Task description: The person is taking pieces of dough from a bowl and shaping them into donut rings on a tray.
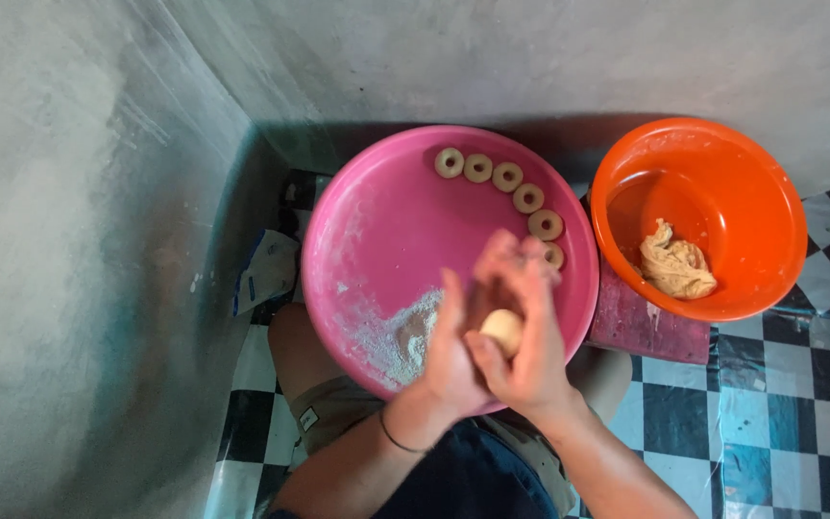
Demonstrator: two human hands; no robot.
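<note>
Both hands, the left hand (453, 360) and the right hand (523, 332), cup a pale dough ball (502, 330) between their palms above the pink basin (377, 221), fingers apparently curled around it. Six dough rings (507, 177) line the basin's far edge beside a floury patch (401, 336); an orange bowl (722, 154) holding a dough lump (676, 266) sits to the right.

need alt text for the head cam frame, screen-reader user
Seen from above, a person's left hand and right hand cup a small dough ball over a pink basin holding flour and a curved row of dough rings. An orange bowl of dough sits to its right.
</note>
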